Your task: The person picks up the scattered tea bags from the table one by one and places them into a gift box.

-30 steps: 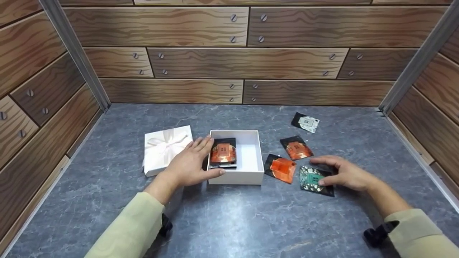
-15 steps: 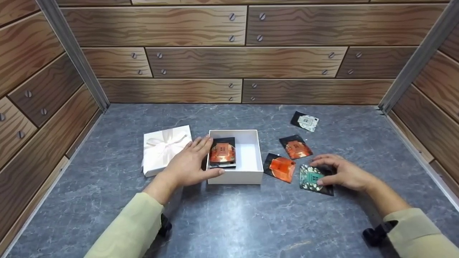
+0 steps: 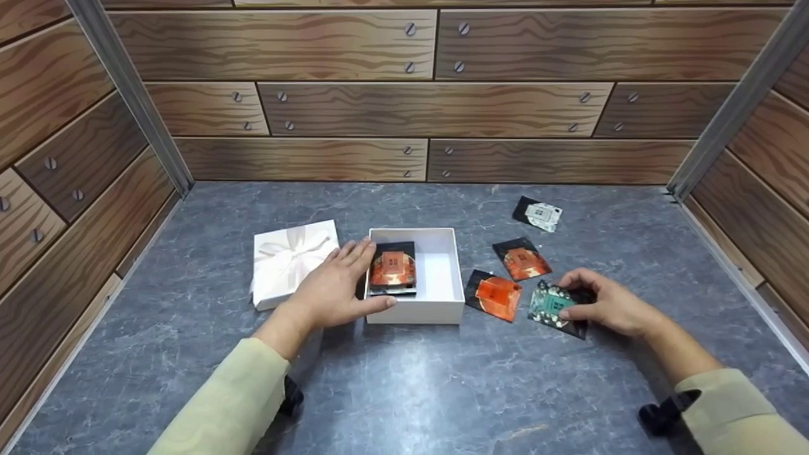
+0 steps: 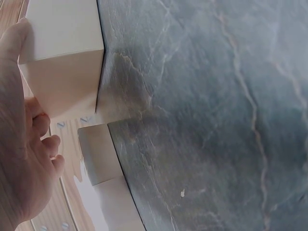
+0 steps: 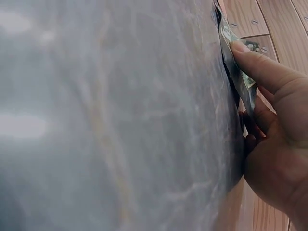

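"Two hands are in view; what does each one have?"

"The right hand pinches a green floral sachet, thumb on the printed face and fingers underneath. It is tilted, just above or resting on the tabletop; I can't tell whether every edge is off. The left hand has its fingers extended against the left side of a white gift box, thumb by the front rim, steadying rather than clutching."

"How would that sachet handle?"

"Light, I'd judge, and bendy, with a glossy skin that may slip. Lying flat it would offer little to grab, so a raised edge is the place to hold, with the thumb over the top as here. A hard squeeze might crease it."

"And the box?"

"Probably stiff card, and light enough to slide if knocked; a flat hand on the wall suits it. An orange-and-black sachet lies face up in its left half."

"What else is around?"

"On the left, near the box, a white lid with a pale ribbon bow. On the right, a bright orange sachet just beside the box, a red-orange sachet behind it, and a black-and-white sachet farthest back. Wood-patterned panels stand behind."
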### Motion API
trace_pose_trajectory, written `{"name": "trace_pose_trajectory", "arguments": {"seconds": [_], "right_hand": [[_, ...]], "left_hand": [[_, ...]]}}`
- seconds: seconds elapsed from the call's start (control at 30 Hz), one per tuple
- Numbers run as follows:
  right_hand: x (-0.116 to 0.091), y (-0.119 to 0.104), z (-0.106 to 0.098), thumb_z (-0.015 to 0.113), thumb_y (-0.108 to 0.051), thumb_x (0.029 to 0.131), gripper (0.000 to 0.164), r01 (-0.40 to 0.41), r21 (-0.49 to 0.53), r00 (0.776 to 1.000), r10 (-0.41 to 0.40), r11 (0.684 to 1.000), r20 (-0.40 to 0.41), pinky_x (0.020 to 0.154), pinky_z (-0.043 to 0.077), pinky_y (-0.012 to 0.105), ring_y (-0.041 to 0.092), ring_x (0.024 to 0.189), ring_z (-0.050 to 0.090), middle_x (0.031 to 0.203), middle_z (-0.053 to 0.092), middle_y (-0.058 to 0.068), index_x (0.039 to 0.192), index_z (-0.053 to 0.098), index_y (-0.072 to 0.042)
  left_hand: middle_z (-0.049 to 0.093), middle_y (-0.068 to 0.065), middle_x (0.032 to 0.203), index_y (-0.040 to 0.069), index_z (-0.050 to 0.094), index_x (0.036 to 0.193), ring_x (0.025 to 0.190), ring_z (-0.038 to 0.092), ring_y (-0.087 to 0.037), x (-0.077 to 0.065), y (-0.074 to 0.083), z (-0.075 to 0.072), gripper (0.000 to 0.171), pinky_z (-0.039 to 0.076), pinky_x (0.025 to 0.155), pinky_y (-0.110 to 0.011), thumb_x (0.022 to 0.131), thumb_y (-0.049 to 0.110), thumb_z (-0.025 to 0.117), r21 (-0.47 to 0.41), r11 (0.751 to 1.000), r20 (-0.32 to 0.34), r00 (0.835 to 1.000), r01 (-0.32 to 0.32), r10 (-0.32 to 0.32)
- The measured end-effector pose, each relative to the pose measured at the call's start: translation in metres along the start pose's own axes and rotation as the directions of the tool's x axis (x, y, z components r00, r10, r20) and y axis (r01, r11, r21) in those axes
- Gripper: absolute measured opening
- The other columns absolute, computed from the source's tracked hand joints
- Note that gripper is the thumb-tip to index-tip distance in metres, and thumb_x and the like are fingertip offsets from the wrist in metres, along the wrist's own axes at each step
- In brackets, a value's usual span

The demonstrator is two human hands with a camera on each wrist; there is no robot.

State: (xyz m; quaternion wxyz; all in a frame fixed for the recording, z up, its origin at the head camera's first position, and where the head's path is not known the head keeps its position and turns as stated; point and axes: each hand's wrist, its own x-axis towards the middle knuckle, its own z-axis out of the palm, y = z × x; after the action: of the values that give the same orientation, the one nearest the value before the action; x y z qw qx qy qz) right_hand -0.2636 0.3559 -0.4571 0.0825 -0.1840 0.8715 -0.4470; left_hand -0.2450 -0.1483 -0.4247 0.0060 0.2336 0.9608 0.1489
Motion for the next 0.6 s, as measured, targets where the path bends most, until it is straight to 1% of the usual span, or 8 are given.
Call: {"name": "trace_pose_trajectory", "arguments": {"seconds": [0.1,0.2,0.23,0.37,0.43,0.47,0.5,0.6], "right_hand": [[0.000,0.001,0.001,0.086,-0.003,0.086,0.048,0.000,0.034,1.000,0.001,0.999,-0.028,0.090,0.048,0.019,0.014,0.105,0.060,0.117,0.065,0.017,0.123,0.057,0.005],[0.001,0.000,0.001,0.086,-0.003,0.085,0.047,-0.008,0.045,0.999,0.010,0.999,-0.048,0.089,0.048,0.019,0.014,0.102,0.060,0.114,0.064,0.015,0.120,0.056,0.005],[0.001,0.000,0.001,0.086,-0.003,0.086,0.044,-0.012,0.046,0.999,0.014,0.999,-0.049,0.086,0.049,0.020,0.014,0.100,0.059,0.113,0.063,0.015,0.119,0.057,0.005],[-0.001,0.000,-0.001,0.085,-0.005,0.088,0.033,-0.055,0.059,0.997,0.058,0.997,-0.050,0.066,0.050,0.023,0.013,0.084,0.057,0.106,0.063,0.007,0.109,0.063,0.007],[-0.002,0.001,-0.003,0.083,-0.006,0.090,0.028,-0.070,0.071,0.996,0.073,0.995,-0.051,0.065,0.051,0.023,0.010,0.084,0.059,0.106,0.067,0.004,0.109,0.068,0.008],[-0.002,0.001,-0.005,0.083,-0.008,0.091,0.027,-0.072,0.066,0.996,0.076,0.995,-0.053,0.067,0.052,0.022,0.009,0.086,0.060,0.108,0.070,0.002,0.110,0.071,0.008],[-0.003,0.001,-0.006,0.082,-0.009,0.092,0.027,-0.070,0.058,0.996,0.073,0.996,-0.055,0.072,0.053,0.021,0.006,0.090,0.062,0.110,0.072,0.001,0.113,0.074,0.007],[-0.003,0.001,-0.010,0.080,-0.013,0.095,0.033,-0.072,0.028,0.995,0.073,0.997,-0.062,0.089,0.049,0.014,0.000,0.105,0.063,0.120,0.076,0.004,0.123,0.076,0.004]], "left_hand": [[0.018,-0.012,0.176,0.006,0.021,0.170,0.161,0.018,-0.038,0.000,0.001,-0.001,0.115,0.018,0.130,-0.053,0.092,0.085,0.050,-0.002,1.000,0.003,1.000,0.003,-0.003],[0.018,-0.011,0.176,0.007,0.021,0.170,0.161,0.018,-0.037,-0.001,0.001,-0.002,0.115,0.018,0.130,-0.052,0.092,0.085,0.050,-0.001,1.000,0.003,1.000,0.007,-0.007],[0.018,-0.011,0.176,0.006,0.022,0.169,0.161,0.018,-0.038,-0.001,0.001,-0.002,0.115,0.018,0.130,-0.053,0.092,0.085,0.051,-0.001,1.000,0.001,1.000,0.004,-0.004],[0.018,-0.012,0.176,0.005,0.021,0.169,0.161,0.018,-0.038,-0.001,0.001,-0.003,0.115,0.017,0.130,-0.053,0.092,0.085,0.050,0.004,1.000,0.005,1.000,0.001,-0.001],[0.018,-0.012,0.176,0.005,0.021,0.169,0.161,0.018,-0.039,-0.001,0.002,-0.003,0.115,0.017,0.130,-0.053,0.092,0.085,0.050,0.006,1.000,0.002,1.000,-0.003,0.003],[0.018,-0.012,0.176,0.006,0.021,0.169,0.161,0.018,-0.038,-0.001,0.001,-0.003,0.115,0.017,0.130,-0.052,0.092,0.086,0.049,0.009,1.000,0.002,1.000,0.000,0.000],[0.018,-0.011,0.176,0.006,0.021,0.169,0.161,0.018,-0.038,-0.001,0.002,-0.002,0.115,0.017,0.130,-0.053,0.092,0.086,0.049,0.008,1.000,0.000,1.000,0.000,0.000],[0.019,-0.011,0.176,0.006,0.021,0.169,0.161,0.019,-0.037,0.000,0.002,-0.001,0.115,0.018,0.130,-0.053,0.092,0.086,0.049,0.009,1.000,-0.003,1.000,0.002,-0.002]]}}
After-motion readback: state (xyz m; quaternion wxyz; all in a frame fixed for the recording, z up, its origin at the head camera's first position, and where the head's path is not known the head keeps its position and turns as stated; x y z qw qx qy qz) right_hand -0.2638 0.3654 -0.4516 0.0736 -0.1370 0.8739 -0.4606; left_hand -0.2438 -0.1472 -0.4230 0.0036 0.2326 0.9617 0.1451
